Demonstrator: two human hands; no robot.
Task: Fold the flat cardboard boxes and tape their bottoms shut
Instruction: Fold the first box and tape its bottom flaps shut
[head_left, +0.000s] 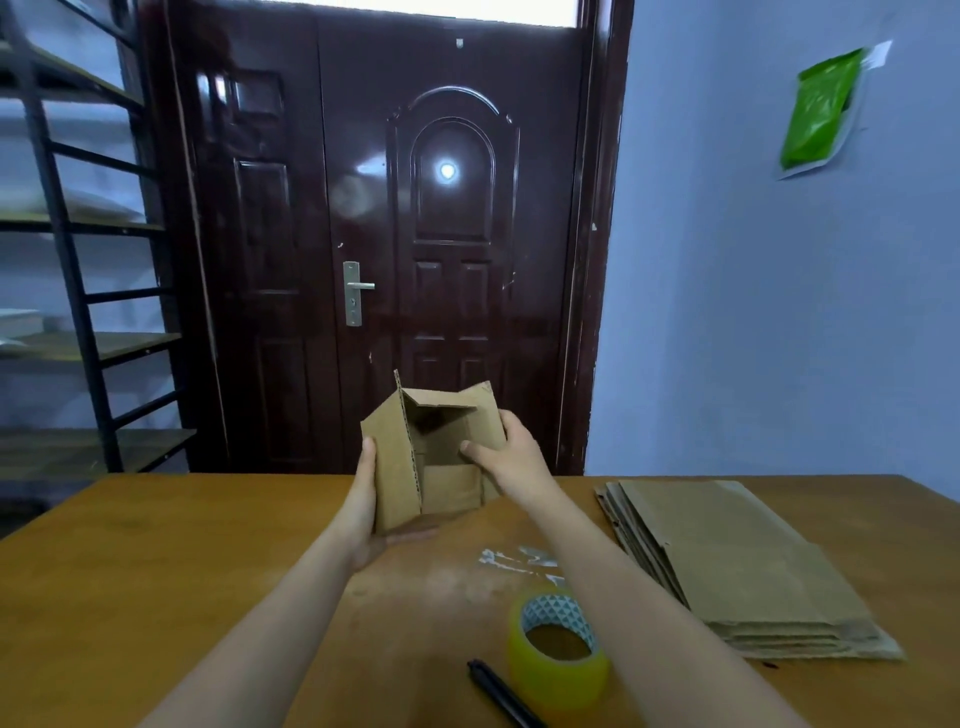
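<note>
1. Ok so from my head cam: I've got one small cardboard box (415, 457) opened up and held in the air over the far middle of the wooden table (156, 571), with its open end facing me and the flaps sticking out.
2. My left hand (366, 512) is cupped around the box's left wall and underside. Fingers run flat up the outside, and the palm sits under the bottom edge.
3. My right hand (511, 457) grips the right wall. The thumb is hooked inside the opening and the fingers are wrapped round the outside. Definitely has hold of it.
4. One inner flap is folded down at the far end of the box, and the left flap stands up with its corrugated edge showing.
5. The stack of flat boxes (737, 561) lies on the right side of the table, well apart from my hands.
6. The roll of clear yellowish tape (558, 644) sits near me between my forearms, lying flat with the hole facing up.
7. A black pen (501, 693) lies just beside the tape on its left.
8. Some white scuffs (519, 561) mark the tabletop between the tape and the box.
9. Behind it all there's a dark brown door (384, 234), and a metal shelf rack (78, 260) on the left.
</note>
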